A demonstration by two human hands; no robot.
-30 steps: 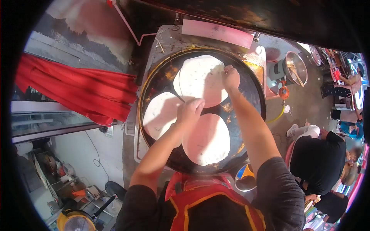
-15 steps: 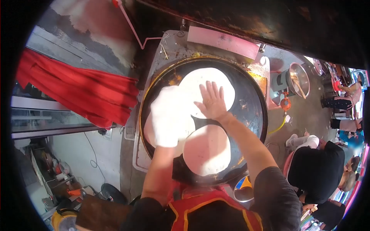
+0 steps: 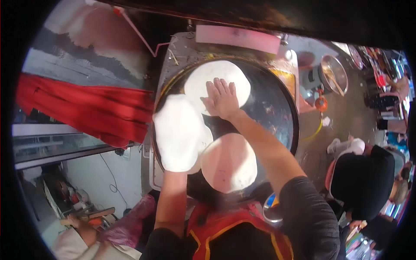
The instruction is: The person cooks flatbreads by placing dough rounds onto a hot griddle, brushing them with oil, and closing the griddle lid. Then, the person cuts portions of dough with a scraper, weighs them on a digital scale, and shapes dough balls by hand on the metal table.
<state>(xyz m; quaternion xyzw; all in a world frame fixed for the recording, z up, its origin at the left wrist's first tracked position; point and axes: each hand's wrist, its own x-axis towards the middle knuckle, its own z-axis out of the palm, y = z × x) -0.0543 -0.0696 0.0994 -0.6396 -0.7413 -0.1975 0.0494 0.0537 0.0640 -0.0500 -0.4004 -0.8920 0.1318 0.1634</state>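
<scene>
Bright, hard light on my head feed. The raised dough sheet (image 3: 177, 134) glares nearly featureless white. A shadow crosses the front round (image 3: 229, 167); pinkish light tints the wall (image 3: 102, 39). Overhead panel (image 3: 260, 17) dim. I see wide-angle bending, black corners, and soft detail in the right background.

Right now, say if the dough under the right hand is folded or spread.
Spread: the dough lies flat in the pan, no fold showing.
</scene>
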